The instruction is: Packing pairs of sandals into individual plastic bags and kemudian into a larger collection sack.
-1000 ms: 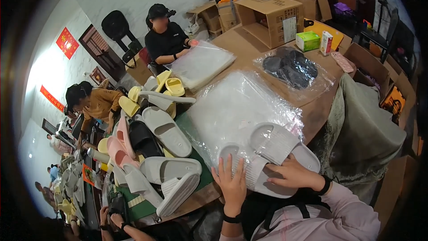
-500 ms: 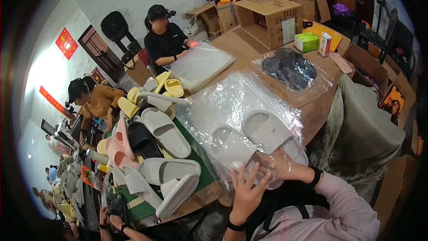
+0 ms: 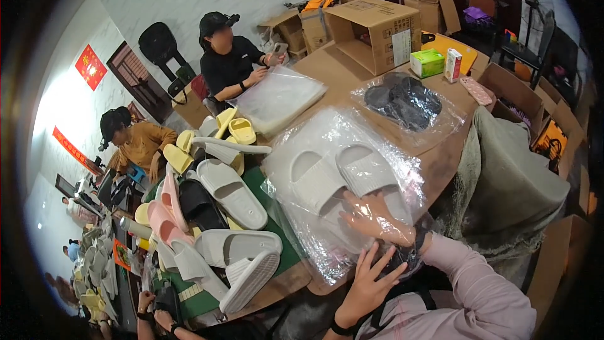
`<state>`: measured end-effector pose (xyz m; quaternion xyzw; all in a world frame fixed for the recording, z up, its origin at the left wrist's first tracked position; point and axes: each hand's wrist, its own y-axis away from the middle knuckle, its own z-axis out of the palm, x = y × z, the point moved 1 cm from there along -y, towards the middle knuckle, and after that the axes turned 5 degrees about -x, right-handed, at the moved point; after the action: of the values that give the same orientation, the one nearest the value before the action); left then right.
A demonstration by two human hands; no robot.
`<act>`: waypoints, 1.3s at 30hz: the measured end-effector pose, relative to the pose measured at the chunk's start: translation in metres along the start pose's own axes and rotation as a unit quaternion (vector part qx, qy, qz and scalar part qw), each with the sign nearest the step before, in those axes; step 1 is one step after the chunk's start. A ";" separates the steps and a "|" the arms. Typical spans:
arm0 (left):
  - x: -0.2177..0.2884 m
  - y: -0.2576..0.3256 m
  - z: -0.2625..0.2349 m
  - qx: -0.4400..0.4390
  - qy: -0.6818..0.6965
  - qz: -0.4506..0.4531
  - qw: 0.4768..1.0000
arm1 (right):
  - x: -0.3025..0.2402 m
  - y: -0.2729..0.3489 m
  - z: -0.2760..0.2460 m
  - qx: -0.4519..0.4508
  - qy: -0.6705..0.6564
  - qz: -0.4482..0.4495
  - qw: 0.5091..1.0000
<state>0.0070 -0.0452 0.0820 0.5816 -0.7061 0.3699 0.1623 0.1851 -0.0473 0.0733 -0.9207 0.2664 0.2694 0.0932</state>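
A pair of light grey slide slippers lies inside a clear plastic bag on the table before me; the left slipper and the right slipper rest side by side. My right hand reaches into the bag up to the wrist, under the film. Its fingers are stretched out against the near part of the slippers. Close to the bag's near edge, my left hand has its fingers spread, with nothing visibly gripped. Crumpled film gathers around my right wrist.
Loose slides, such as a pink slide and a black slide, pile up at left. A bagged dark pair and a cardboard box stand farther back. A person sits by a stack of clear bags. A draped cloth hangs at right.
My right hand has gone deeper into the bag, and the slippers sit farther from me. My left hand has shifted right. The seated person's raised hand has moved off the bag stack.
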 end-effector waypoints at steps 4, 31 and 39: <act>-0.005 0.005 0.001 0.042 0.013 -0.006 0.999 | 0.015 -0.021 0.013 0.084 0.056 -0.066 0.993; -0.021 0.013 0.010 0.206 0.070 -0.271 0.938 | 0.007 0.089 -0.057 -0.038 -0.019 -0.241 0.970; -0.017 -0.007 -0.022 0.264 0.140 -0.179 0.937 | 0.000 0.110 -0.114 0.183 -0.055 -0.108 0.976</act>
<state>0.0133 -0.0185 0.0879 0.6626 -0.4377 0.5854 0.1631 0.1767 -0.1761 0.1656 -0.8952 0.2045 0.2548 0.3031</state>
